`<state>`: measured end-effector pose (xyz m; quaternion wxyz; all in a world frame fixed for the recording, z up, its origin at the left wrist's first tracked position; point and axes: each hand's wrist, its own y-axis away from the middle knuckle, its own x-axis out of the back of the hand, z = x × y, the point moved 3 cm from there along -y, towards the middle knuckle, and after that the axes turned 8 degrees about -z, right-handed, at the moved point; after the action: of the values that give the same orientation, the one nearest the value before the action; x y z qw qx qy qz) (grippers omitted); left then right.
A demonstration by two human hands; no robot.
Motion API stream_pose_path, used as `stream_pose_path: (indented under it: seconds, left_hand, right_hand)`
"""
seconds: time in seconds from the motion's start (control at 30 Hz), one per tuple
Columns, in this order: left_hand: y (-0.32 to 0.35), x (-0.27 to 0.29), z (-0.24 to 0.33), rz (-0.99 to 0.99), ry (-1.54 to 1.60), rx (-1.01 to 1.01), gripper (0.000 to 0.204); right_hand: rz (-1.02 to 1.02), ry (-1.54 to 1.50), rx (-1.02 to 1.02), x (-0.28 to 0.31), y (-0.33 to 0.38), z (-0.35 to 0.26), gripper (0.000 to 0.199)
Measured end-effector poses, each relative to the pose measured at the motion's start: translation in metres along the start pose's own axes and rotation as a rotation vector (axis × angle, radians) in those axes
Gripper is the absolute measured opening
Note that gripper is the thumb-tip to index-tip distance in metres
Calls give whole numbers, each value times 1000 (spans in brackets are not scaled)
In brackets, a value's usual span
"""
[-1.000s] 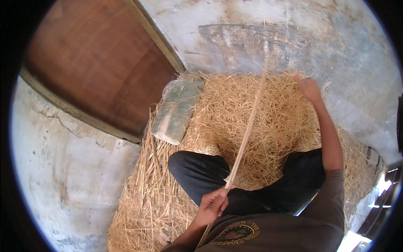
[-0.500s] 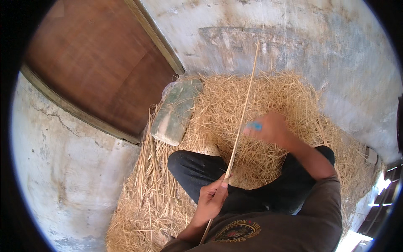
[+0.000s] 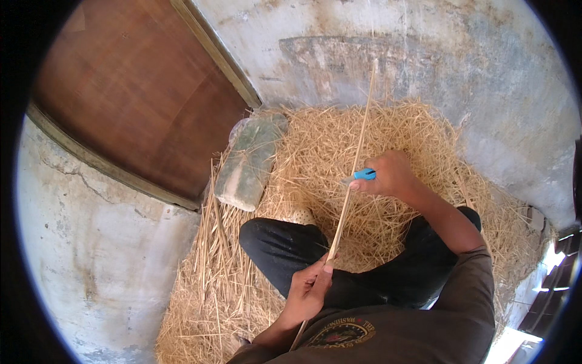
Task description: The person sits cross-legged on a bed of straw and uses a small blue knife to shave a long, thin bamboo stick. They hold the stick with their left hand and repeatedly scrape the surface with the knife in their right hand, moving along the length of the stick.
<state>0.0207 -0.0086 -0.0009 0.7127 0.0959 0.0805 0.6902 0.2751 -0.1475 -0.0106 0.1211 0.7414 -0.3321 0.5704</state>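
Straw (image 3: 330, 136) meets a stained wall (image 3: 473, 91); over the lap (image 3: 357, 290), the left hand (image 3: 308, 290) pinches a slanting strip (image 3: 342, 218), the right hand (image 3: 391, 173) clasping a blue tool (image 3: 364, 174) whose tip I barely discern.

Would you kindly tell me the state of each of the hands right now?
Left hand: closed, holding a long thin strip.
Right hand: closed, holding a blue-handled knife.
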Motion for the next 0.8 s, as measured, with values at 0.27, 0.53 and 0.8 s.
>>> stream_pose_path:
  seconds: [0.27,0.53,0.8]
  left_hand:
    - [0,-1,4,-44,55,55,37]
    - [27,-5,-5,-100,125,111,36]
    - [43,-8,-13,-202,107,171,37]
  right_hand:
    - [227,60,-277,-16,-19,39,72]
    - [115,94,-504,16,-39,102,69]
    - [588,60,-773,46,-6,264,80]
